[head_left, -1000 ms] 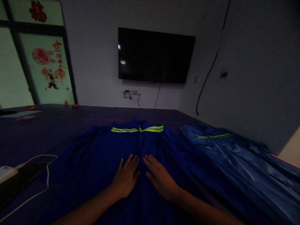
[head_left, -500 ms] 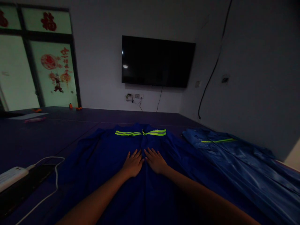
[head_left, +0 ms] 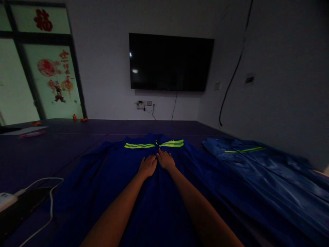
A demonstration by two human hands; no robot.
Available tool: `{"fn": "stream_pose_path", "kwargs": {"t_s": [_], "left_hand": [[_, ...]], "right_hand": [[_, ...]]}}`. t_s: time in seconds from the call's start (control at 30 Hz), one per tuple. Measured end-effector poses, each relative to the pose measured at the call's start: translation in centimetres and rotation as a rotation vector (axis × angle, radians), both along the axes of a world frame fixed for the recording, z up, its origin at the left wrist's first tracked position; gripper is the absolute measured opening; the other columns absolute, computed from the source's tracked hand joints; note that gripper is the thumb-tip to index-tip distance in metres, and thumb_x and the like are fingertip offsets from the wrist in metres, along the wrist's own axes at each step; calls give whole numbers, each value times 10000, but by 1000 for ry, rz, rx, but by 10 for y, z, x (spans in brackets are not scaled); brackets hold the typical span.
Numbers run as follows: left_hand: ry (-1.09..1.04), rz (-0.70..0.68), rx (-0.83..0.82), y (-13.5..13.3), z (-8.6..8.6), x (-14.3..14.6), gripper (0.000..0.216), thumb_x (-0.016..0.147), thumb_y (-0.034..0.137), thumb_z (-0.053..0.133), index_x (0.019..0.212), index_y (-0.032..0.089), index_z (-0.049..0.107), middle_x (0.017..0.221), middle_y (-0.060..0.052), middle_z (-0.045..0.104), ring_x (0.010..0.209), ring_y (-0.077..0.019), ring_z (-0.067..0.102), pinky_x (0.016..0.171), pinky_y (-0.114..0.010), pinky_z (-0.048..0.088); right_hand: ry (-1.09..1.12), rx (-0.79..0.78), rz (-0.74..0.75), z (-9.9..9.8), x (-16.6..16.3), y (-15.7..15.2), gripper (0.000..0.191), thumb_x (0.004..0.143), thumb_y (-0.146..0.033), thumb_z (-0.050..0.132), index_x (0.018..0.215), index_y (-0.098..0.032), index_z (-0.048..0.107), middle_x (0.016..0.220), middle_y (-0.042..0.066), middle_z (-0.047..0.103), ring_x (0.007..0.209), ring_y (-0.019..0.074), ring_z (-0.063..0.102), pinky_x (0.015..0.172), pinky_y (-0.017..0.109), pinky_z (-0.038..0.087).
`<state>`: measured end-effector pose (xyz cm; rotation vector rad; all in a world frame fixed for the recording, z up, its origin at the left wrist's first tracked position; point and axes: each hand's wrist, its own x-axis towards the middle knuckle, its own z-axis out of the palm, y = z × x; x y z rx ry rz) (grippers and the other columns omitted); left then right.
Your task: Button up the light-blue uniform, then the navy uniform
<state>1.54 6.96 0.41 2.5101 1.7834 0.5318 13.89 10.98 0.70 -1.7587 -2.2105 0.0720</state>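
A dark blue work jacket [head_left: 115, 178] lies spread out in front of me, its collar at the far end. Yellow-green reflective strips [head_left: 171, 143] run across its chest on both sides of the front opening. My left hand [head_left: 148, 165] rests on the cloth just left of that opening, fingers extended and pointing away from me. On the other side of it, my right hand [head_left: 166, 159] lies a little farther up, close below the strip, its fingers also stretched out. Neither hand grasps anything that I can see.
A second, lighter blue garment [head_left: 246, 161] with a yellow-green stripe lies at the right. At the lower left are a white power strip [head_left: 7, 201] and its white cable [head_left: 51, 202]. A television [head_left: 171, 63] hangs on the far wall; small orange objects [head_left: 74, 117] sit near the door.
Both my hands have slid away from me up the jacket front toward the collar, the right one farther. The camera view has shifted slightly.
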Motion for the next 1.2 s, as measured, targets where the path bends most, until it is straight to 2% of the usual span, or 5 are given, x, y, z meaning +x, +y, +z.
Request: {"fn": "stream_pose_path", "kwargs": {"t_s": [0.17,0.43,0.67,0.9,1.2], "left_hand": [[-80,182,55,24,9,11,340,861,222,282,1099,183,521,1140,-92,571,1077,-219,493,894,-370,373],[-202,443,-37,61,14,26,363,851,274,327,1142,181,524,1098,-132,605,1049,-280,526,840,-413,387],[-204,301,-43,81,7,17,451,834,289,409,1284,277,374,1173,-84,572,1065,-235,531,860,-355,396],[-413,157,26,93,-4,15,365,808,189,470,1171,208,499,1222,-71,523,1124,-171,480,930,-283,370],[-533,172,112,95,-2,13,279,748,80,495,995,151,603,1111,-72,578,1055,-140,517,931,-252,380]], "right_hand": [[215,23,-154,10,-6,19,501,919,-399,175,1208,-137,489,1104,157,594,1024,241,547,861,346,368],[313,94,-384,14,-13,42,612,835,-573,281,899,-100,664,917,203,643,944,302,573,761,378,399],[439,85,-315,3,-4,57,283,752,-325,484,953,-220,653,922,70,674,907,217,601,721,278,416],[715,137,-114,-5,2,70,309,674,-135,431,871,-158,669,872,47,685,842,169,610,708,196,415],[819,170,-86,-7,2,75,356,694,-187,354,867,-126,659,820,42,678,766,167,604,666,214,435]]}}
